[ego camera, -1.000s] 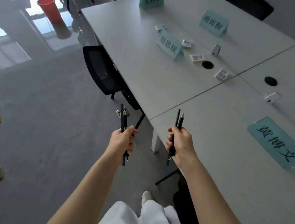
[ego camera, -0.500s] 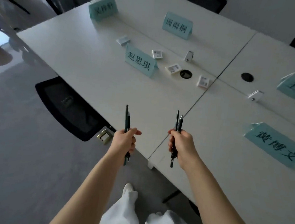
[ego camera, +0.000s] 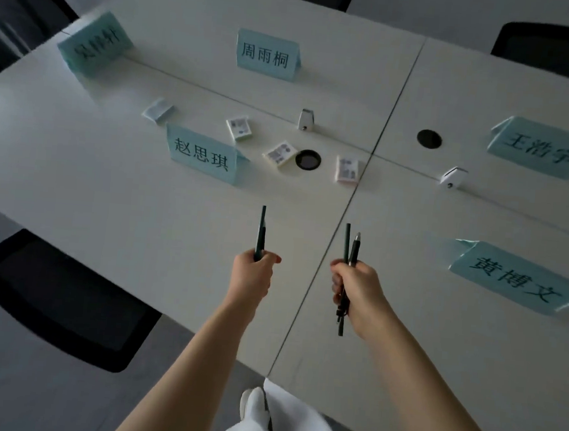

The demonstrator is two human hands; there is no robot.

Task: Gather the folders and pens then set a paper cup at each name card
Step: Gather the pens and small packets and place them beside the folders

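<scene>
My left hand (ego camera: 252,276) grips two dark pens (ego camera: 260,232) upright over the white table (ego camera: 107,179). My right hand (ego camera: 355,290) grips two more dark pens (ego camera: 351,245), their tips pointing up and their ends sticking out below the fist. Both hands hover above the table's near part, either side of the seam. Several teal name cards stand on the table: one ahead of my left hand (ego camera: 201,154), one at the far middle (ego camera: 266,55), one at the far left (ego camera: 97,42), one at the right (ego camera: 542,148), one near my right hand (ego camera: 515,278). No cups or folders are in view.
Small white label cards (ego camera: 238,128) and two little white stands (ego camera: 307,119) lie around the cable holes (ego camera: 308,159) at the table's middle. Black chairs stand at the near left (ego camera: 59,295), far left (ego camera: 15,9) and far side (ego camera: 559,50).
I have stepped up to the table and turned right, so it now fills the view. Both hands kept their grip on the pens and now hover over the tabletop.
</scene>
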